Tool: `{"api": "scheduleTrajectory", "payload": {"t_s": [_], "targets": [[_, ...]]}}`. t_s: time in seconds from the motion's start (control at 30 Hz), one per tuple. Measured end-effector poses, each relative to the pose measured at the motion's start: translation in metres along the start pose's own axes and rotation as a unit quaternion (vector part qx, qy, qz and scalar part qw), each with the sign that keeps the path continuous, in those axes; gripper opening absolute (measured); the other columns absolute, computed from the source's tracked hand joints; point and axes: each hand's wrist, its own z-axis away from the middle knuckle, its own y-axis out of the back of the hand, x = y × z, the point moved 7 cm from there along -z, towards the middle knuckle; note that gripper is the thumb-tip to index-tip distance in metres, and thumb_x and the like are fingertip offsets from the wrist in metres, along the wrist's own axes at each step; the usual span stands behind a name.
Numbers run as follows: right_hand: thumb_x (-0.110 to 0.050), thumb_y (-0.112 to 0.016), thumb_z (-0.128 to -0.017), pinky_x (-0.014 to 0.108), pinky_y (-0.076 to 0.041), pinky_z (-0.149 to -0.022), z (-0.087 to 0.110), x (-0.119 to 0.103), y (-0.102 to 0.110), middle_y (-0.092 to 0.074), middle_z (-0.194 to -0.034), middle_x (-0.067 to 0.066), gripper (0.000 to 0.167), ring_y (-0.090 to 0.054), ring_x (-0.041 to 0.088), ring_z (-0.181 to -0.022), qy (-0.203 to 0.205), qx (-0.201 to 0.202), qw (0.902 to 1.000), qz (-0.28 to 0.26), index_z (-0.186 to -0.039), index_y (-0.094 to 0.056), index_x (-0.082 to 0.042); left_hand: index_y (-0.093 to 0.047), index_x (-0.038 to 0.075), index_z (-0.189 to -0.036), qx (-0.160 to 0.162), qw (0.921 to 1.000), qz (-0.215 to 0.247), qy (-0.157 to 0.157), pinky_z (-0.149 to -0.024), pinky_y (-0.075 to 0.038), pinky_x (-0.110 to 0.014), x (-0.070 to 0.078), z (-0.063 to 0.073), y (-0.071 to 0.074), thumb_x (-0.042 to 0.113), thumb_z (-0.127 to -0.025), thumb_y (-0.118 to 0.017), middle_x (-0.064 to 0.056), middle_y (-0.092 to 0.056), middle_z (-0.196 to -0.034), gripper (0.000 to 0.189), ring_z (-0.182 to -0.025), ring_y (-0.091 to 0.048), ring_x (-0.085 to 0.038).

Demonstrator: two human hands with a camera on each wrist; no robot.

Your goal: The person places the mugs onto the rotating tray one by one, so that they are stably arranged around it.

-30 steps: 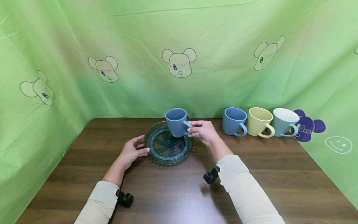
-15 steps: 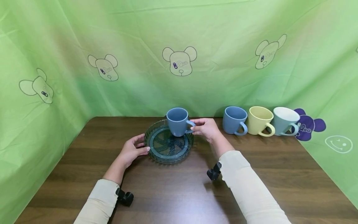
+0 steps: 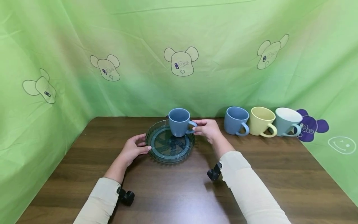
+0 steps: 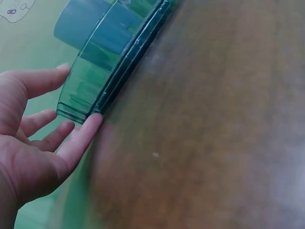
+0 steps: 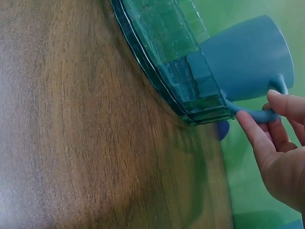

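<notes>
A round, see-through blue-green dish (image 3: 167, 157) with a ribbed wall sits on the table. A blue mug (image 3: 179, 121) stands upright at its back right, its lower part inside the rim; whether its base touches the dish floor is unclear. My right hand (image 3: 208, 130) pinches the mug's handle (image 5: 257, 114) between thumb and fingers, seen closely in the right wrist view. Against the dish's left side rests my left hand (image 3: 132, 149), fingers spread and fairly straight. In the left wrist view its fingertips (image 4: 95, 121) touch the outer wall and base edge.
To the right, along the table's back edge, stand another blue mug (image 3: 233, 121), a yellow mug (image 3: 257, 123) and a light teal mug with white inside (image 3: 285, 124). Green printed cloth (image 3: 134, 90) hangs behind the brown wooden table (image 3: 167, 193).
The held mug has shifted slightly right within the dish, the right hand moving with it. The left hand and the dish have stayed nearly in place.
</notes>
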Motion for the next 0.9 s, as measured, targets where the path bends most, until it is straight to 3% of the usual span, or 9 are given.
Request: {"api": "scheduleTrajectory", "payload": {"t_s": [0.1, 0.27, 0.5, 0.73, 0.9], "targets": [[0.018, -0.064, -0.083, 0.035, -0.060, -0.077, 0.001, -0.001, 0.000, -0.068, -0.102, 0.016, 0.042, -0.069, 0.024, -0.086, 0.002, 0.002, 1.0000, 0.004, -0.125, -0.056, 0.016, -0.043, 0.000, -0.144, 0.018, 0.9989, -0.043, -0.009, -0.091, -0.054, -0.035, 0.006, -0.005, 0.004, -0.002, -0.086, -0.071, -0.020, -0.045, -0.140, 0.064, -0.127, -0.046, -0.034], [0.018, -0.063, -0.084, 0.033, -0.060, -0.076, 0.002, -0.002, 0.000, -0.063, -0.116, 0.029, 0.042, -0.068, 0.019, -0.083, 0.013, 0.002, 0.9998, 0.013, -0.125, -0.055, 0.017, -0.047, 0.000, -0.142, 0.031, 0.9967, -0.073, -0.020, -0.101, -0.048, -0.041, 0.013, -0.017, 0.009, 0.001, -0.089, -0.069, -0.019, -0.048, -0.140, 0.057, -0.127, -0.047, -0.034], [0.018, -0.063, -0.083, 0.032, -0.059, -0.079, 0.004, 0.000, 0.001, -0.058, -0.121, 0.034, 0.045, -0.068, 0.015, -0.083, 0.041, 0.012, 0.9987, 0.027, -0.127, -0.054, 0.017, -0.048, 0.000, -0.142, 0.020, 0.9977, -0.062, -0.021, -0.091, -0.055, -0.039, 0.017, -0.035, 0.010, 0.001, -0.094, -0.061, -0.022, -0.049, -0.139, 0.050, -0.122, -0.052, -0.034], [0.013, -0.068, -0.082, 0.028, -0.059, -0.079, 0.009, 0.002, 0.011, -0.061, -0.120, 0.029, 0.047, -0.066, 0.008, -0.082, 0.062, 0.026, 0.9965, 0.050, -0.128, -0.056, 0.012, -0.050, 0.003, -0.142, 0.004, 0.9982, -0.057, 0.016, -0.088, -0.056, -0.037, 0.011, -0.052, 0.014, 0.004, -0.094, -0.062, -0.020, -0.047, -0.141, 0.049, -0.118, -0.056, -0.032], [0.011, -0.069, -0.083, 0.026, -0.058, -0.079, 0.015, 0.000, 0.018, -0.059, -0.123, 0.029, 0.049, -0.064, 0.009, -0.088, 0.083, 0.020, 0.9951, 0.049, -0.129, -0.055, 0.012, -0.051, 0.006, -0.142, -0.019, 0.9965, -0.072, 0.038, -0.075, -0.060, -0.034, 0.010, -0.059, 0.014, 0.005, -0.097, -0.059, -0.019, -0.046, -0.143, 0.045, -0.114, -0.057, -0.031]]}}
